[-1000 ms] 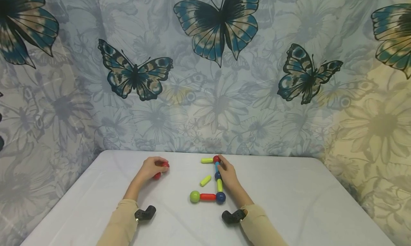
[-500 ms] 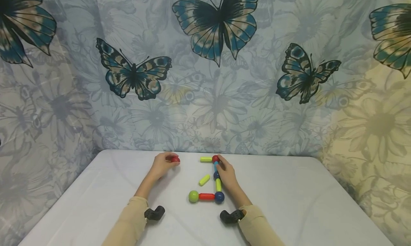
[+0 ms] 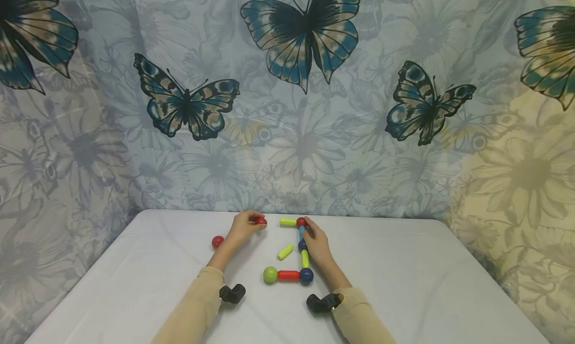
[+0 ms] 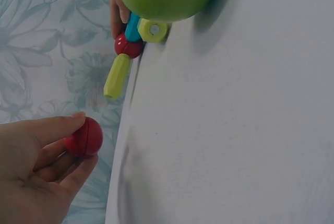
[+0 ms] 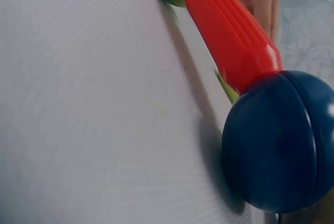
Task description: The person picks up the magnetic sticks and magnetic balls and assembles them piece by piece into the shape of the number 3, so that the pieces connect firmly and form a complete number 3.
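Observation:
My left hand [image 3: 243,227] pinches a red ball [image 4: 85,137] between thumb and fingers, just left of a joined chain of magnetic rods and balls. The chain's far end has a yellow-green rod [image 3: 288,222] stuck to another red ball [image 3: 301,222]. From there a light-blue rod [image 4: 133,26], a dark-blue ball, a yellow-green rod [image 3: 305,258] and a larger dark-blue ball [image 5: 276,145] run towards me. A red rod [image 3: 288,275] and green ball [image 3: 270,274] finish it. My right hand [image 3: 318,242] holds the chain at the light-blue rod, beside the far red ball; its fingertips are partly hidden.
A loose yellow-green rod [image 3: 285,252] lies inside the chain's bend. One more red ball [image 3: 217,241] rests left of my left forearm. The white table [image 3: 404,284] ends at the butterfly-patterned cloth [image 3: 305,174] behind.
My left hand has moved right and away from me with the red ball, leaving the other red ball behind on the table. My right hand and the chain have stayed put.

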{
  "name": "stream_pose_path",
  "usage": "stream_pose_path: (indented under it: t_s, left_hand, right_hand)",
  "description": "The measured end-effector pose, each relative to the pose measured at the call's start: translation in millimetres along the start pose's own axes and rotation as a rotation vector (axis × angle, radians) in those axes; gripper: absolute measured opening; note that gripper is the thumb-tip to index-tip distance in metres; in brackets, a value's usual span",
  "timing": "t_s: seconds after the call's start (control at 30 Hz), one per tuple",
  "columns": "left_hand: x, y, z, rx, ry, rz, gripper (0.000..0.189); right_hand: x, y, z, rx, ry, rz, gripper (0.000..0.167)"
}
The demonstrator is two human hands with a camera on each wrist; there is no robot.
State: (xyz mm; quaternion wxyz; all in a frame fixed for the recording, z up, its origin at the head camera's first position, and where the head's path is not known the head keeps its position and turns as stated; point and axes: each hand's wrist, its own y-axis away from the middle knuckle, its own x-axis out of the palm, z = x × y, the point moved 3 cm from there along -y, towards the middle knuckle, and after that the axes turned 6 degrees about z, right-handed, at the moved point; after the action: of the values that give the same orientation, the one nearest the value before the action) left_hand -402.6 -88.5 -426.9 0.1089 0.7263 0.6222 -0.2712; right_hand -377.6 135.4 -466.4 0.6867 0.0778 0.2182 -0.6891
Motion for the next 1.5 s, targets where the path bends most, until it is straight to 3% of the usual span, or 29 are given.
stream_pose_path:
  t_s: [0.2, 0.67, 0.8, 1.5]
  left_hand:
    - [10.1, -6.0, 2.0, 0.026, 0.019, 0.001, 0.028]
    - [30.2, -18.9, 6.8, 0.019, 0.043, -0.028, 0.028]
    - [32.6, -21.1, 7.8, -0.003, 0.058, -0.028, 0.028]
    - [39.9, -23.9, 5.8, 0.040, 0.058, -0.026, 0.029]
  right_hand:
    - [1, -0.1, 1, -0.003, -0.020, -0.003, 0.047]
    - [-1, 0.7, 0, -0.016, -0.015, -0.009, 0.046]
    - [0, 0.4, -1, -0.013, -0.006, -0.011, 0.046]
    - [0, 1.5, -3, -0.010, -0.053, 0.005, 0.047]
